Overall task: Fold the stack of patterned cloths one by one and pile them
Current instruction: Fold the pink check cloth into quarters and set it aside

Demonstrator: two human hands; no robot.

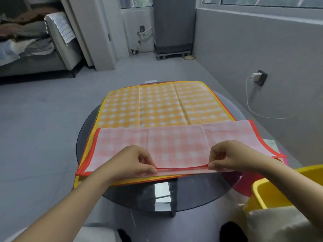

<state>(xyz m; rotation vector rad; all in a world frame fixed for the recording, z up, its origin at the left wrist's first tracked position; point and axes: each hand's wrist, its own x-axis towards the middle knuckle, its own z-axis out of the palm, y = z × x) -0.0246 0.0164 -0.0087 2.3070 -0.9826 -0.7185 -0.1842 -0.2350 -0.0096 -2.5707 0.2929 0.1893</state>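
A: Two hands on the pink cloth [174, 142], which lies folded across the near half of the stack [162, 105] on the round glass table [232, 109]. The left hand [132, 161] pinches the near red hem between thumb and fingers; the right hand [227, 158] pinches the same hem further right.

B: Hem between them sags slightly. What would make the fold good?

A: Likely: draw the hem taut, line the upper edge onto the layer beneath, check the far corners match, then press flat.

B: Risk?

A: The right end hangs past the stack and curls; the yellow cloth underneath could drag along. A yellow bin [286, 189] sits near the right arm.
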